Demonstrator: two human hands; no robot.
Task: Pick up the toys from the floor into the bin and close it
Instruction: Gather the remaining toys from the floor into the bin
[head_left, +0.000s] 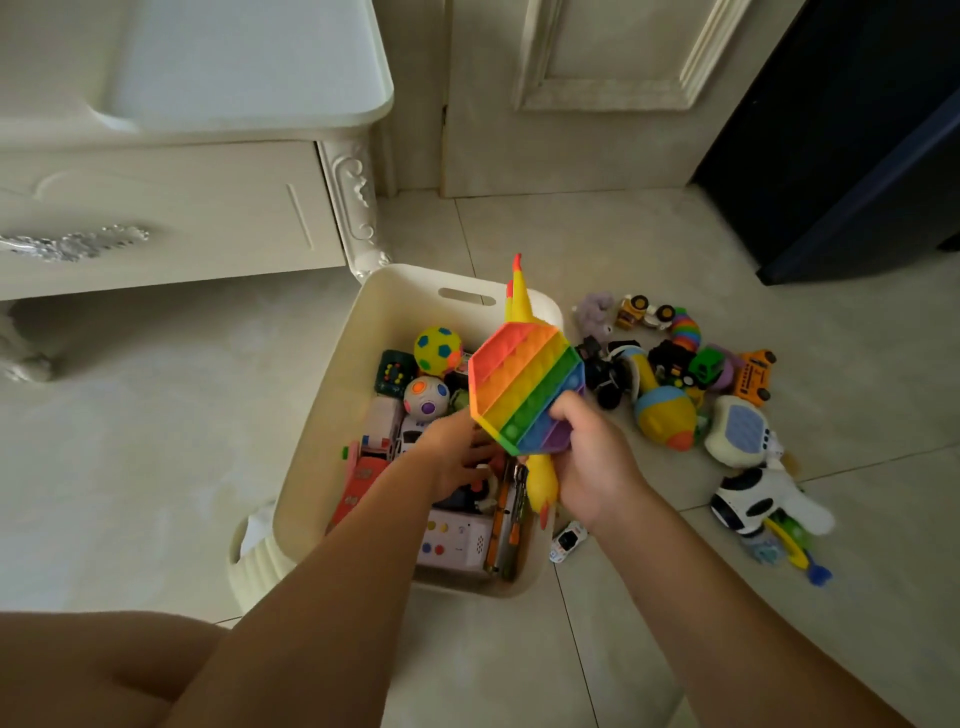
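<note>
A cream plastic bin (332, 415) stands open on the tiled floor, holding several toys, among them a yellow football (438, 349) and a white keyboard toy (457, 540). My right hand (597, 457) grips a rainbow octagonal pop toy (524, 387) over the bin's right side. A yellow rubber chicken (540, 483) lies along the bin's right rim, partly hidden behind the pop toy. My left hand (457, 457) reaches down among the toys inside the bin; its fingers are partly hidden. A pile of toys (675, 374) lies on the floor to the right.
A white dresser (182, 208) stands at the left, a door (571, 93) behind, dark furniture (857, 156) at the right. A small white car (568, 540) lies by the bin's front right corner. A cream lid-like piece (254, 566) leans at the bin's front left.
</note>
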